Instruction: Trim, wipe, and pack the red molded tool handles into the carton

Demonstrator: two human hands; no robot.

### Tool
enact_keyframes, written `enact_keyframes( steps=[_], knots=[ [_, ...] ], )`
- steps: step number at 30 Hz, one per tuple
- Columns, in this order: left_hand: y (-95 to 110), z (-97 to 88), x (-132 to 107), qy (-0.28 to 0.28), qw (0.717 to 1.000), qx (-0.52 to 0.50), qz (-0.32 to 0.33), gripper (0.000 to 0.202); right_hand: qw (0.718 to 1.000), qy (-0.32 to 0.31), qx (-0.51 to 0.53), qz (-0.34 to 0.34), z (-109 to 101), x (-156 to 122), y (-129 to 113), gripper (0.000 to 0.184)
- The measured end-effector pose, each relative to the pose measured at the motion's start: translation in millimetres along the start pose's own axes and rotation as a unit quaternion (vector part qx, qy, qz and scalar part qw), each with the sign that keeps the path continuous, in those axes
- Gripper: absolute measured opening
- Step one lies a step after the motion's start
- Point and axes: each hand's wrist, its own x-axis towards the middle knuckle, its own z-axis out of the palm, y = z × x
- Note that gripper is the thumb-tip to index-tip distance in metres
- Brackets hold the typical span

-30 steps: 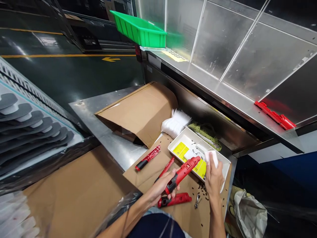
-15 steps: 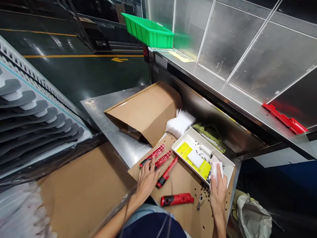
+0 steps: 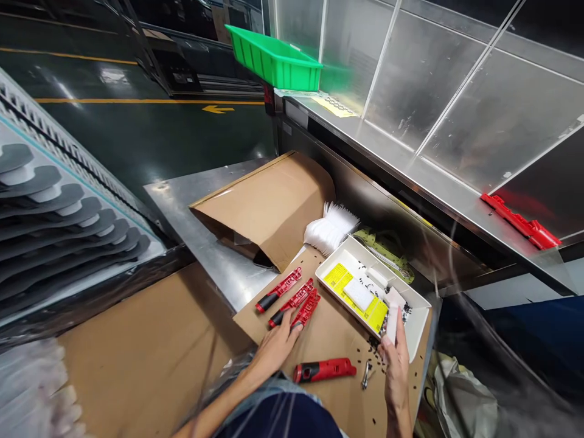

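Cardboard (image 3: 150,347) covers the steel bench (image 3: 201,255), and both hands work just above it. The left hand (image 3: 274,351) keeps a wide, open grip, its fingertips (image 3: 297,325) resting on the lowest of three red plastic housings (image 3: 292,302) that lie side by side. The right hand (image 3: 396,365) has a narrow grip, pinching an upright white block (image 3: 392,322) over the right end of a white tray (image 3: 417,322). Yellow labels (image 3: 337,283), a white card (image 3: 358,295) and black screws (image 3: 404,310) lie in the tray. Between the hands lies a red-and-black tool body (image 3: 323,370), with loose black screws (image 3: 374,347) and a small metal piece (image 3: 365,374) beside it (too small to name exactly). Past the tray sits a stack of white plastic pieces (image 3: 331,228), and a green bin (image 3: 274,61) stands on the steel shelf (image 3: 387,140) above.
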Motion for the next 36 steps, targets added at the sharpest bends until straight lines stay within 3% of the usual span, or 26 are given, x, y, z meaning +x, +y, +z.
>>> enact_keyframes(
  steps=[2, 3, 4, 7, 8, 10, 16, 20, 23, 28, 30, 33, 36],
  knots=[
    [8.7, -10.9, -10.9, -0.050, 0.993, -0.106, -0.023, 0.052, 0.997, -0.032, 0.057, 0.042, 0.5, -3.5, 0.2, 0.064],
    [16.7, -15.6, -16.4, -0.086, 0.975, -0.197, -0.051, 0.049, 0.996, -0.041, 0.064, 0.046, 2.8, -5.1, -2.0, 0.063],
    [27.1, -19.6, -21.5, -0.124, 0.940, -0.306, -0.090, 0.044, 0.997, -0.045, 0.052, 0.034, 6.6, -6.3, -6.0, 0.062],
    [66.0, -27.3, -33.1, -0.199, 0.755, -0.578, -0.237, 0.025, 0.996, -0.062, -0.027, -0.058, 22.2, -5.9, -26.7, 0.058],
    [79.0, -28.4, -35.6, -0.207, 0.716, -0.611, -0.267, 0.023, 0.991, -0.075, -0.057, -0.092, 26.6, -3.8, -34.2, 0.057],
    [101.2, -29.2, -39.4, -0.218, 0.680, -0.634, -0.295, 0.023, 0.981, -0.092, -0.108, -0.131, 30.9, 4.0, -46.1, 0.055],
    [135.2, -30.0, -42.5, -0.258, 0.702, -0.605, -0.275, 0.034, 0.962, -0.025, -0.187, -0.197, 7.3, 43.0, -55.0, 0.049],
    [148.4, -31.4, -40.0, -0.330, 0.666, -0.618, -0.258, 0.034, 0.951, 0.011, -0.209, -0.228, -8.3, 60.0, -62.1, 0.045],
    [157.2, -30.1, -38.7, -0.358, 0.652, -0.619, -0.250, 0.029, 0.947, 0.049, -0.214, -0.236, -8.7, 53.3, -74.9, 0.045],
    [164.0, -27.5, -39.5, -0.371, 0.700, -0.568, -0.225, 0.041, 0.917, -0.010, -0.228, -0.328, -7.7, 26.8, -95.0, 0.044],
    [165.1, -27.2, -40.9, -0.382, 0.720, -0.543, -0.203, 0.042, 0.903, 0.013, -0.250, -0.348, -12.7, 27.0, -96.9, 0.042],
    [167.6, -26.6, -43.8, -0.377, 0.747, -0.518, -0.178, 0.046, 0.902, 0.099, -0.277, -0.316, -17.4, 30.5, -94.8, 0.042],
    [170.6, -26.2, -46.9, -0.340, 0.782, -0.497, -0.161, 0.054, 0.900, 0.068, -0.267, -0.336, -13.1, 23.0, -92.3, 0.045]
  ],
)
